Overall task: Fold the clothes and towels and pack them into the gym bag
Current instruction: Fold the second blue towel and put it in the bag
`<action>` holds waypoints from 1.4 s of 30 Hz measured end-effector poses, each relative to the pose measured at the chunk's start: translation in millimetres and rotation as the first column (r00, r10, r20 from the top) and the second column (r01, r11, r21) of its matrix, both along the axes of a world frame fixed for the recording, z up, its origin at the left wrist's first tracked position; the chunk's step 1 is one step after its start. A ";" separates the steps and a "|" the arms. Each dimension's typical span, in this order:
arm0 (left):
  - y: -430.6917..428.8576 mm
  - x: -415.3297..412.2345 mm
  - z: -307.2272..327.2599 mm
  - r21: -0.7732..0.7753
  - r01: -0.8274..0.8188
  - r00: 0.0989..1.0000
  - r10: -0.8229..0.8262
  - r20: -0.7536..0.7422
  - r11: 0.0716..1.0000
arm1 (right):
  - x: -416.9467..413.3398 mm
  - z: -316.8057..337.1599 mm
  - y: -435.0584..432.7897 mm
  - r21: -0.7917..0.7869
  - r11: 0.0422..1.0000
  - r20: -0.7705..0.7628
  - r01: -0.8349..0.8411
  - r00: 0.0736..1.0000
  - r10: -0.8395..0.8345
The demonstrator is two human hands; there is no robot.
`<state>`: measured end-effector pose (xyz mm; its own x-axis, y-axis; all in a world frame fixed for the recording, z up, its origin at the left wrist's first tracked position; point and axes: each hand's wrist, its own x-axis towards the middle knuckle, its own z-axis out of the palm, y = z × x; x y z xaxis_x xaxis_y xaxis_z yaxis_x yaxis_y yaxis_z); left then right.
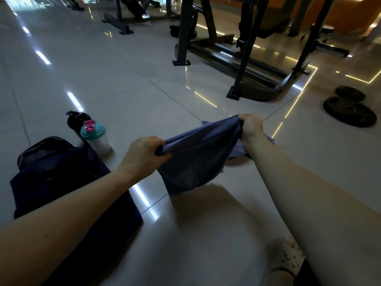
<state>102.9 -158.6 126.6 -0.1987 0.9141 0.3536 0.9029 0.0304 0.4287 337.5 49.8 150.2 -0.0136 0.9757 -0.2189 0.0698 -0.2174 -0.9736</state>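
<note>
Left grip (144, 155): fingers curled tight, pinching one corner of the blue cloth (198, 159). Right grip (250, 129): same, closed on the opposite corner, bunched fabric in the fist. One cloth between them, held above the floor (206, 234), in front of the person. Its top edge is pulled taut and is the long axis, running from lower left up to the right grip, farther out. The rest hangs down and slack; can't tell if the bottom hem touches the floor. A paler bit of fabric shows just behind the right wrist; can't tell if it's the same piece. One dark navy gym bag (61, 182) lies on the floor to the left, under the left forearm, apart from the cloth. Two bottles stand upright just past the bag, touching or nearly so: a black bottle (75, 120) and a white shaker (97, 139) with a teal lid and pink cap. Two weight plates (349, 111) lie flat far right. Dark machine frames (243, 58) beyond. One socked foot (286, 259) bottom right.
</note>
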 end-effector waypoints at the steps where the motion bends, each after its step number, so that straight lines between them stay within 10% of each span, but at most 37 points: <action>1: -0.1 2.4 2.0 0.018 -0.029 0.999 0.028 0.019 0.999 | -0.2 -0.2 -1.6 0.005 1.000 -0.010 -0.001 1.000 0.002; 14: 24.6 4.2 36.0 -0.110 -0.249 0.813 0.270 0.516 0.962 | -34.5 43.2 -32.1 0.376 0.909 0.208 -0.180 0.972 0.107; 22: 30.9 6.6 44.8 -0.098 -0.103 0.895 0.135 0.424 0.990 | -69.6 63.7 -66.4 0.135 0.459 0.722 -0.878 0.405 0.561; 26: 28.9 8.3 43.5 -0.014 0.020 0.938 -0.014 0.346 1.000 | -72.9 45.0 -66.2 0.160 0.424 0.754 -0.891 0.388 0.530; 32: 23.3 8.0 44.5 -0.126 0.193 0.572 -0.007 0.820 0.973 | -63.7 29.9 -60.9 0.236 0.528 0.674 -0.816 0.529 0.516; 39: 36.1 3.9 46.9 -0.349 0.091 0.388 0.290 0.875 0.933 | -55.3 36.0 -54.4 0.068 0.487 0.676 -0.871 0.399 0.620; 42: 41.4 2.9 48.4 -0.415 -0.009 0.453 0.374 0.810 0.910 | -53.5 41.6 -55.5 -0.007 0.433 0.678 -0.901 0.314 0.664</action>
<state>105.8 -117.1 175.0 -0.4138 0.8212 -0.3929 0.0261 0.4422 0.8966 284.0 -5.7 191.8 -0.8184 0.5467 -0.1771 0.5086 0.5454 -0.6663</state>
